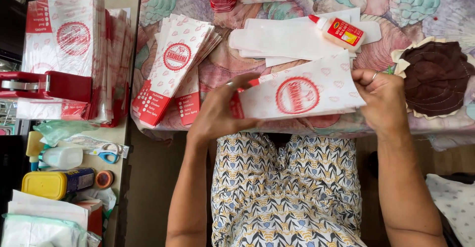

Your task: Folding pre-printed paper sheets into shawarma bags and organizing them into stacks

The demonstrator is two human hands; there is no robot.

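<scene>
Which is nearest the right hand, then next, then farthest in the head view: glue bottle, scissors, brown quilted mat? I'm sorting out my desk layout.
1. Brown quilted mat, just right of the right hand.
2. Glue bottle, above the hand on the white paper sheets.
3. Scissors, far left on the side table.

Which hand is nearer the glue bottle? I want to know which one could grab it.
Right. The right hand grips the paper bag's end just below the glue bottle; the left hand holds the bag's other end, farther off to the lower left.
</scene>
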